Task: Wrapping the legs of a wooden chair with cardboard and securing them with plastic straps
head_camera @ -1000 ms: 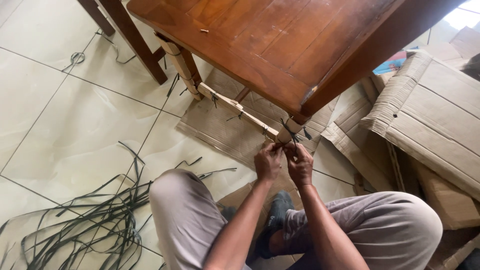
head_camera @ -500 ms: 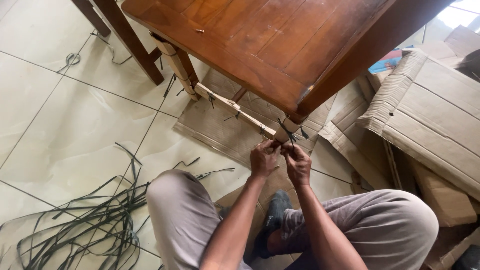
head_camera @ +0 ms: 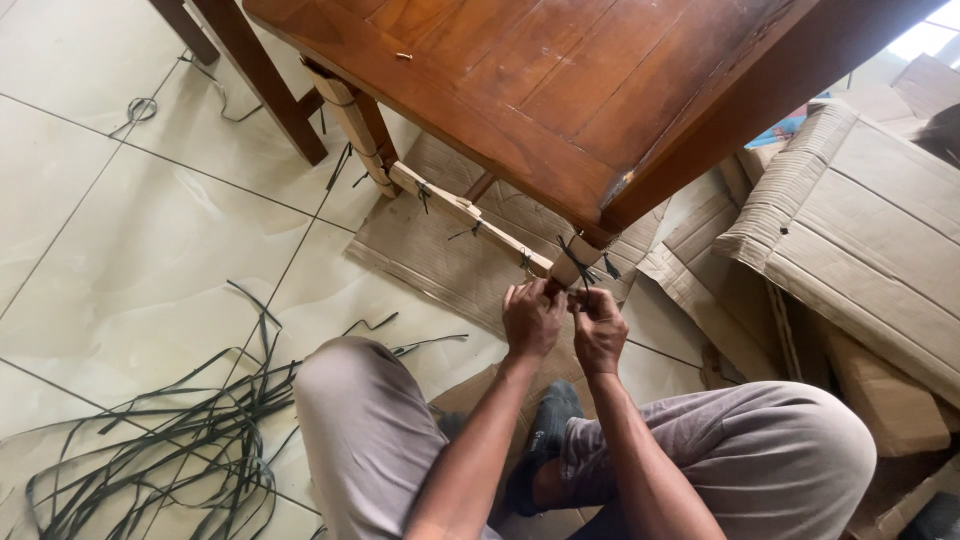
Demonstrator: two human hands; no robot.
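Left hand [head_camera: 532, 318]: fingers curled, pinching a dark plastic strap [head_camera: 578, 262] at the cardboard-wrapped table leg [head_camera: 572, 264]. Right hand [head_camera: 599, 328]: fingers closed on the same strap, just beside the left fingers. Wooden table [head_camera: 560, 90] above them. Loose straps [head_camera: 170, 440] on the tile floor [head_camera: 130, 260], well apart.

Table [head_camera: 560, 90] above the floor, its near leg [head_camera: 572, 262] just beyond left hand [head_camera: 531, 318] and right hand [head_camera: 599, 328], side by side; rail [head_camera: 465, 215] running left from that leg; flattened cardboard [head_camera: 440, 265] beneath; strap pile [head_camera: 190, 430] far left; stacked cardboard [head_camera: 870, 230] right
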